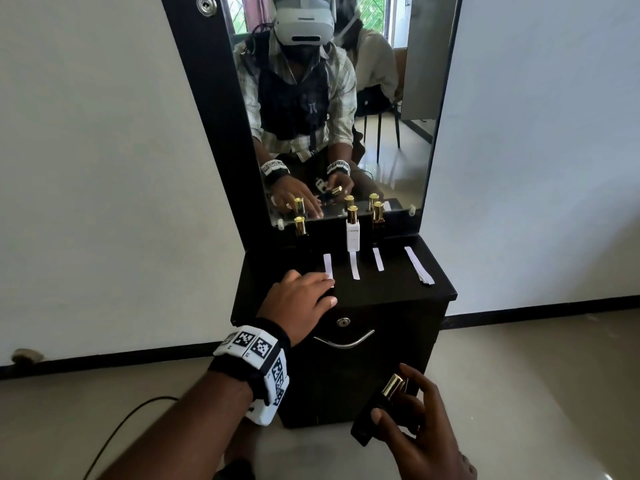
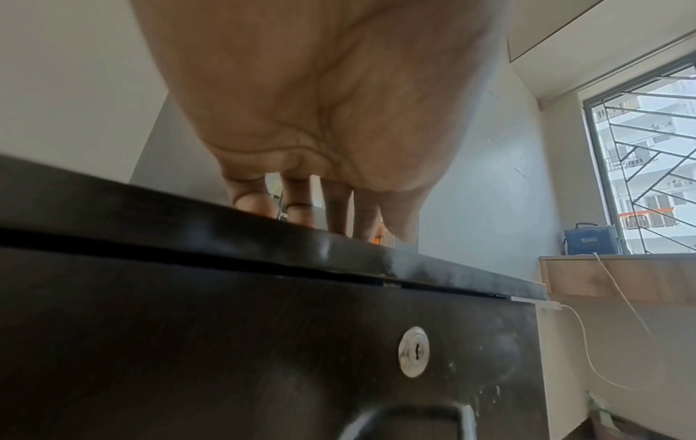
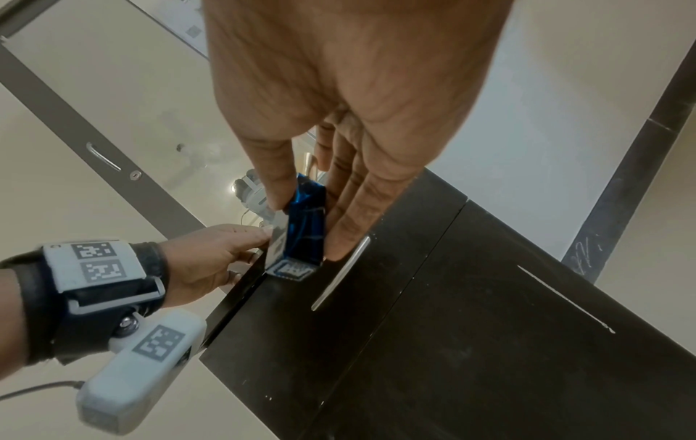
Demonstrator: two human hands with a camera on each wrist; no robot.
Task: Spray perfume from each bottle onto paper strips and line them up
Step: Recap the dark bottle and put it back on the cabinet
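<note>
Nearest, the right hand [image 1: 420, 431] holds a dark blue perfume bottle [image 1: 375, 414] with a gold cap [image 1: 393, 385], tilted, low in front of the black cabinet [image 1: 363, 375]. In the right wrist view the thumb [image 3: 277, 178] presses 1 face of the bottle [image 3: 307, 226] and the fingers [image 3: 352, 208] lie along the other, so the bottle is pinched between them.

Further in, the left hand [image 1: 299, 304] rests palm down on the front left part of the cabinet top [image 1: 391, 289], fingers straight and spread, holding nothing. From the left wrist view the fingertips [image 2: 256, 205] touch the top just past its front edge [image 2: 263, 235]. The hand partly covers the near end of the leftmost paper strip [image 1: 328, 264].

Beyond it, 3 more paper strips lie on the top, roughly side by side: a second strip [image 1: 354, 268], a third strip [image 1: 378, 259], and a longer strip [image 1: 419, 265] well apart at the right, angled.

At the back, against the mirror [image 1: 332, 109], stand 3 upright bottles with gold caps: a dark bottle [image 1: 300, 233] at the left, a white bottle [image 1: 353, 233] touching the far end of the second strip, and another dark bottle [image 1: 378, 220] just behind the third strip.

On the cabinet front are a round lock [image 1: 343, 321] and a curved metal handle [image 1: 344, 341].
</note>
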